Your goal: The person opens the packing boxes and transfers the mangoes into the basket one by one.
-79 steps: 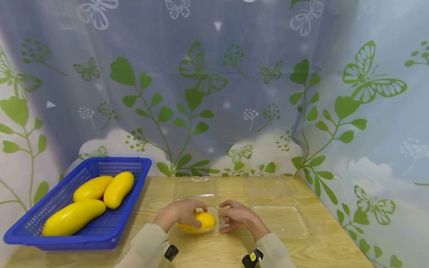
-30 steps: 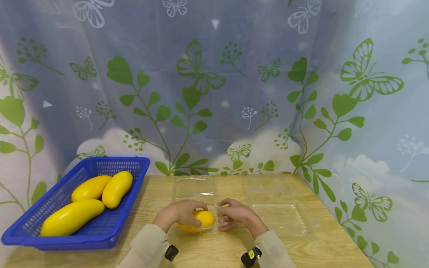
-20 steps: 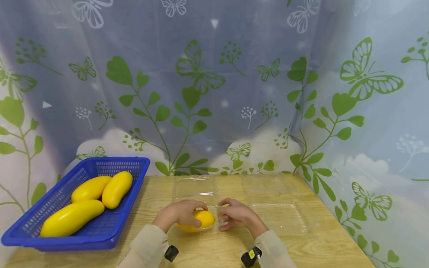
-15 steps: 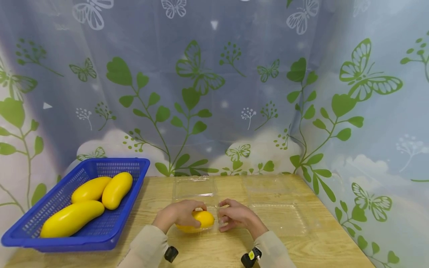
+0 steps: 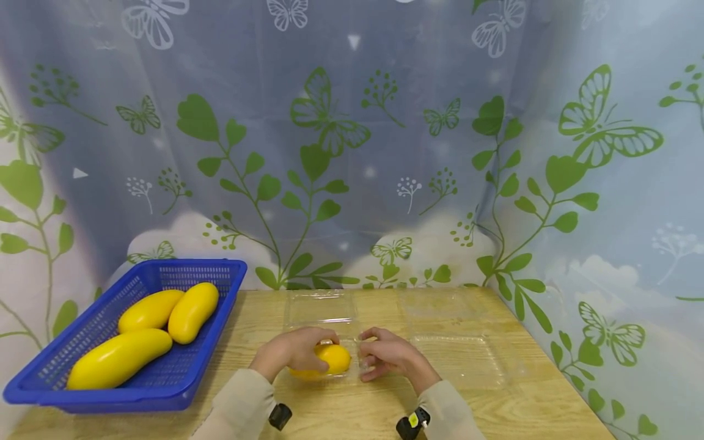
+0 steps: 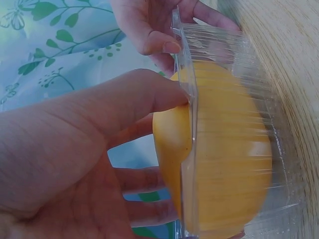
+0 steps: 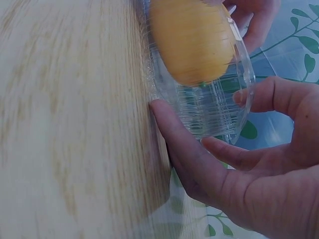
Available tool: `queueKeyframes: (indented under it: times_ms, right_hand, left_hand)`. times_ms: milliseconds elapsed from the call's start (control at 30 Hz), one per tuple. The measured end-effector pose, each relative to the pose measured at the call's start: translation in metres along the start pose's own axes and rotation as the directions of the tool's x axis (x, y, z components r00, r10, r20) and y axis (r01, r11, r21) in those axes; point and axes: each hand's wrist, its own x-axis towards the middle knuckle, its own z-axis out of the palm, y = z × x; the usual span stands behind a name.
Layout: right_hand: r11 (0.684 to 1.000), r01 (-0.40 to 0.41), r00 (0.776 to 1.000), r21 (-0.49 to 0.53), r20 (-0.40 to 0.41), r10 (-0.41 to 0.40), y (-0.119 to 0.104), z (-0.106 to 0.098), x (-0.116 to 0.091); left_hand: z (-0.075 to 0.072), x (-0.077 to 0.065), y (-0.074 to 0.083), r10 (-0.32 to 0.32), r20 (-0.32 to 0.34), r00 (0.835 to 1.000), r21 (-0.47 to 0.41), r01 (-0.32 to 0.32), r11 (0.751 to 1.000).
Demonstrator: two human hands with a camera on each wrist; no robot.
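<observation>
A smooth yellow mango [image 5: 337, 359] lies in the base of a clear plastic clamshell box [image 7: 207, 114] in front of me. My left hand [image 5: 297, 351] grips the mango from above. In the left wrist view its thumb lies at the box's rim [image 6: 193, 124], while the other fingers reach round the mango's far side. My right hand [image 5: 392, 354] holds the right end of the box, thumb on the rim and fingers against the outer wall. The box's hinged lid [image 5: 321, 305] lies folded back behind it.
At the left, a blue plastic basket [image 5: 181, 391] holds three more yellow mangoes [image 5: 118, 360]. A second clear clamshell box [image 5: 459, 360] lies opened out on the right of the wooden table [image 5: 352, 418]. A printed curtain [image 5: 352, 201] hangs behind and along the sides.
The mango has shifted very slightly left under my left hand. Both hands otherwise keep their places on the mango and box, and the basket stays put.
</observation>
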Motion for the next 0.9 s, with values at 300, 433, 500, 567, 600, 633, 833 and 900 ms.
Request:
queueKeyframes:
  times_ms: [300, 433, 500, 567, 600, 633, 833, 900]
  right_hand:
    - [1.000, 0.003, 1.000, 0.001, 0.009, -0.003, -0.0011, 0.0002, -0.0006]
    - [1.000, 0.008, 1.000, -0.005, 0.012, -0.008, -0.0021, -0.0001, -0.0013]
    - [1.000, 0.004, 1.000, -0.008, 0.013, -0.004, -0.0027, -0.0004, -0.0018]
    - [1.000, 0.000, 1.000, -0.012, 0.011, 0.000, -0.0033, -0.0008, -0.0019]
    - [1.000, -0.003, 1.000, -0.014, 0.012, 0.003, -0.0035, -0.0010, -0.0020]
    - [1.000, -0.005, 1.000, -0.016, 0.012, 0.006, -0.0038, -0.0011, -0.0019]
    - [1.000, -0.005, 1.000, -0.022, 0.017, 0.005, -0.0039, -0.0015, -0.0007]
    - [1.000, -0.004, 1.000, -0.024, 0.016, 0.004, -0.0041, -0.0015, -0.0008]
  left_hand:
    - [-0.0012, -0.0004, -0.0005, 0.019, -0.007, 1.000, 0.007, -0.019, 1.000]
    - [-0.0018, -0.0016, 0.0007, 0.015, -0.015, 1.000, -0.003, -0.016, 1.000]
    - [-0.0024, -0.0023, 0.0015, 0.016, -0.018, 1.000, -0.006, -0.016, 1.000]
    - [-0.0032, -0.0032, 0.0025, 0.020, -0.022, 1.000, -0.011, -0.020, 1.000]
    - [-0.0038, -0.0035, 0.0029, 0.019, -0.023, 1.000, -0.012, -0.019, 1.000]
    - [-0.0044, -0.0038, 0.0033, 0.017, -0.026, 1.000, -0.008, -0.017, 1.000]
    - [-0.0069, -0.0048, 0.0042, 0.009, -0.042, 0.999, 0.005, -0.009, 1.000]
    - [-0.0071, -0.0046, 0.0040, 0.007, -0.039, 0.999, 0.001, -0.007, 1.000]
